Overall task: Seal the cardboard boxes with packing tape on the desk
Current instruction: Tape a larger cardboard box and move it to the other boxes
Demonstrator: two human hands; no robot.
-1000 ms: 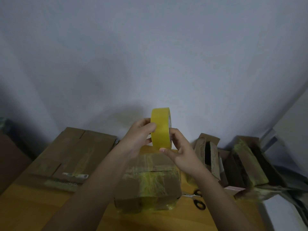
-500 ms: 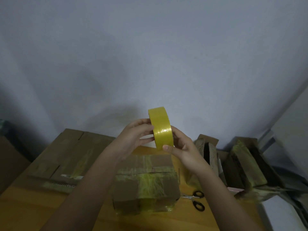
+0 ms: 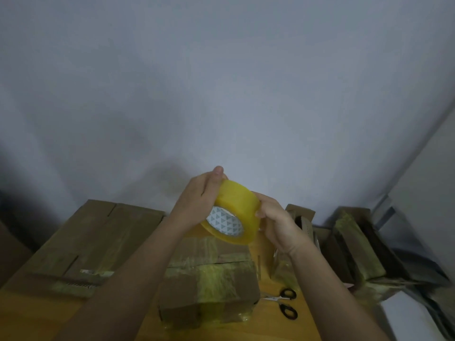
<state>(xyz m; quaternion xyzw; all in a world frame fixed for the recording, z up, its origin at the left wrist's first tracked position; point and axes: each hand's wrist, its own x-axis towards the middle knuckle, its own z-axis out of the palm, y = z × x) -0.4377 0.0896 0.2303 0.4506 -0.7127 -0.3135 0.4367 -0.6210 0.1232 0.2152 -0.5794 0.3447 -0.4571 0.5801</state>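
Head view: both hands, left hand (image 3: 197,203) and right hand (image 3: 278,222), fingers curled, grip the tape roll (image 3: 234,212) above the cardboard box (image 3: 209,284). Light, rigid, slick; best held by the rim.

**Tape roll raised between two hands above a taped box**

The tape roll (image 3: 232,212) is held in the air between the left hand (image 3: 197,201) on its left and the right hand (image 3: 278,221) on its right, tilted so its core faces the person. Directly below it, on the desk (image 3: 29,313), sits a small cardboard box (image 3: 209,281). To the left of that box lies a large flattened cardboard box (image 3: 93,239), reaching back to the wall (image 3: 221,82). Scissors (image 3: 285,302) lie on the desk just right of the small box. Farther right, opened boxes (image 3: 349,244) stand against the wall.
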